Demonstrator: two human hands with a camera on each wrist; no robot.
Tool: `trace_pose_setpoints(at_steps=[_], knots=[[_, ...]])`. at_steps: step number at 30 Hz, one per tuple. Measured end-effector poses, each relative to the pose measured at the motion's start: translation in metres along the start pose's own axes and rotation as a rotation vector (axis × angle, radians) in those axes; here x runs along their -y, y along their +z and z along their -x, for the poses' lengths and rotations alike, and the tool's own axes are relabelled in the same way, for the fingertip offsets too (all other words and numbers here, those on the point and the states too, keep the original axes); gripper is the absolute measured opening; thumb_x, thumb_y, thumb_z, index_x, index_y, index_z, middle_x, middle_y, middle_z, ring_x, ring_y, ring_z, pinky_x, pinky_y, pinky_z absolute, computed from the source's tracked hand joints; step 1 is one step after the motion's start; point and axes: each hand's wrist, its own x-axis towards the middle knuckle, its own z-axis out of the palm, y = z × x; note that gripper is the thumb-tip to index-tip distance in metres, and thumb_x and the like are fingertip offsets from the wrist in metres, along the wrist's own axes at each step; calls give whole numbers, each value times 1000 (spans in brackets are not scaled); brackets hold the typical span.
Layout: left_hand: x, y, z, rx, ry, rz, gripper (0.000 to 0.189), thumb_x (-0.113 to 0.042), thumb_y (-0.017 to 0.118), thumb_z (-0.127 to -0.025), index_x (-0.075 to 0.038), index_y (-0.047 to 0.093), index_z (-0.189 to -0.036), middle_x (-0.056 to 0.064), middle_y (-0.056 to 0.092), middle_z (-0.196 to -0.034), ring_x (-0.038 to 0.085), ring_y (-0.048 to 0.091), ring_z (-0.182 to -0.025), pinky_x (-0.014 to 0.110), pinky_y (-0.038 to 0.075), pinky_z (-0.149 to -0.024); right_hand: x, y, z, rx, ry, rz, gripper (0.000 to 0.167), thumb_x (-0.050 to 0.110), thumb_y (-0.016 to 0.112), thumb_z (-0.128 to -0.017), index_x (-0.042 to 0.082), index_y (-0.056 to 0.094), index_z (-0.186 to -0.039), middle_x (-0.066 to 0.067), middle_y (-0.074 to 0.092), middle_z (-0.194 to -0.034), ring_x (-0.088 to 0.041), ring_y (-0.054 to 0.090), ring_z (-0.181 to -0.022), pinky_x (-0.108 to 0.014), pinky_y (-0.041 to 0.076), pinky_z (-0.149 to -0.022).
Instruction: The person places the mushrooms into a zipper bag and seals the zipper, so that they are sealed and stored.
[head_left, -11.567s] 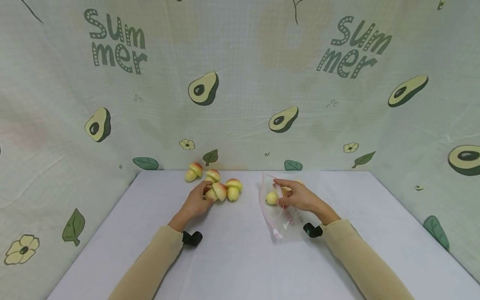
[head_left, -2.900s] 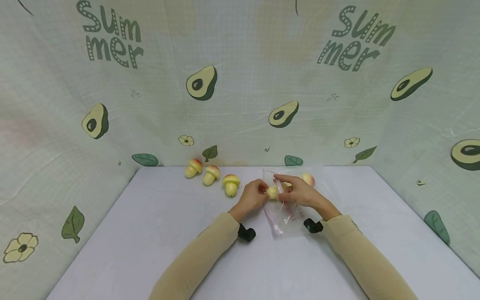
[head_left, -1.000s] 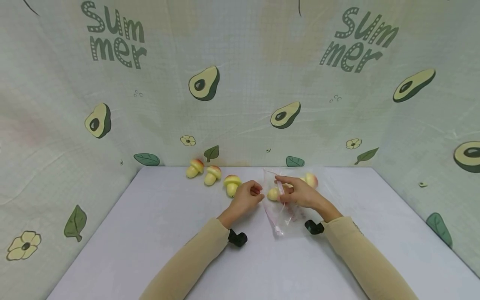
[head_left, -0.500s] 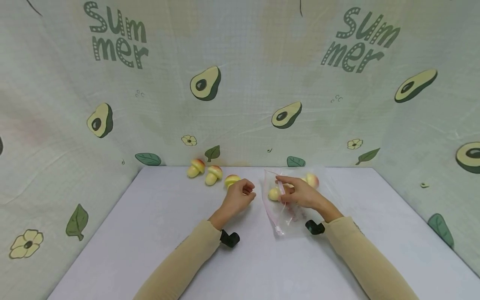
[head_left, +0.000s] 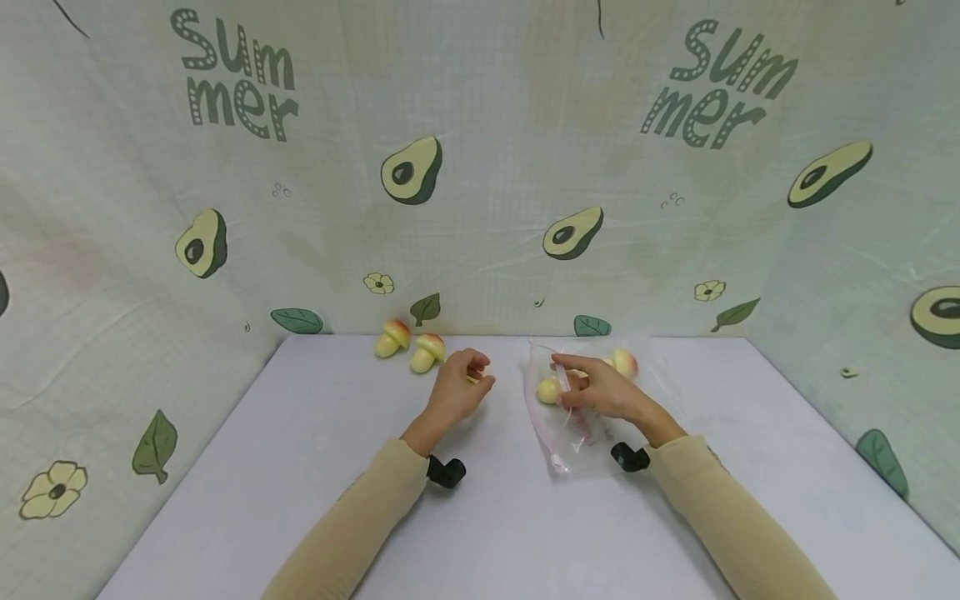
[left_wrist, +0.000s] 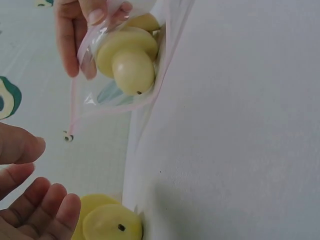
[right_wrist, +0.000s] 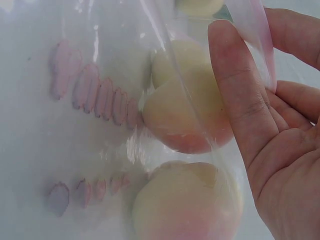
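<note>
Pink-edged plastic bag [head_left: 558,433] on the surface [head_left: 517,533] holds toy mushrooms [left_wrist: 134,70], the right hand [head_left: 606,392] pinching it, likely so it gapes, and the empty left hand [head_left: 453,388], fingers parted, beside another mushroom [left_wrist: 111,220].

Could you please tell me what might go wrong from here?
If the right hand lost its pinch on the clear bag, the opening could sag shut. The bagged mushroom nearest that opening lies stem outward, so it might roll out if the bag tips. The left hand is close beside a loose mushroom and might knock it away.
</note>
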Motion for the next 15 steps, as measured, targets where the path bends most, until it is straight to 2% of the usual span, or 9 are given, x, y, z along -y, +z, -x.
trace_pose_setpoints(at_steps=[9, 12, 15], knots=[[8, -17, -3, -87, 41, -60, 27, -4, 67, -79, 3, 62, -105, 19, 57, -103, 30, 53, -94, 38, 46, -79, 2, 0, 1, -6, -10, 40, 75, 14, 75, -82, 4, 37, -146, -13, 42, -146, -17, 61, -78, -30, 50, -59], [13, -19, -4, -109, 47, -75, 30, -4, 65, -77, 3, 61, -105, 20, 54, -104, 36, 49, -98, 41, 42, -81, 2, 0, 1, -5, -2, 33, 75, 15, 75, -82, 6, 37, -146, -12, 42, -146, -17, 61, -76, -30, 50, -58], [19, -19, -6, -128, 37, -103, 33, -7, 66, -75, 2, 61, -106, 19, 52, -105, 36, 48, -100, 43, 39, -86, 2, 0, 1, -2, 2, 28, 75, 15, 75, -82, 8, 38, -146, -12, 42, -146, -17, 60, -72, -32, 50, -57]])
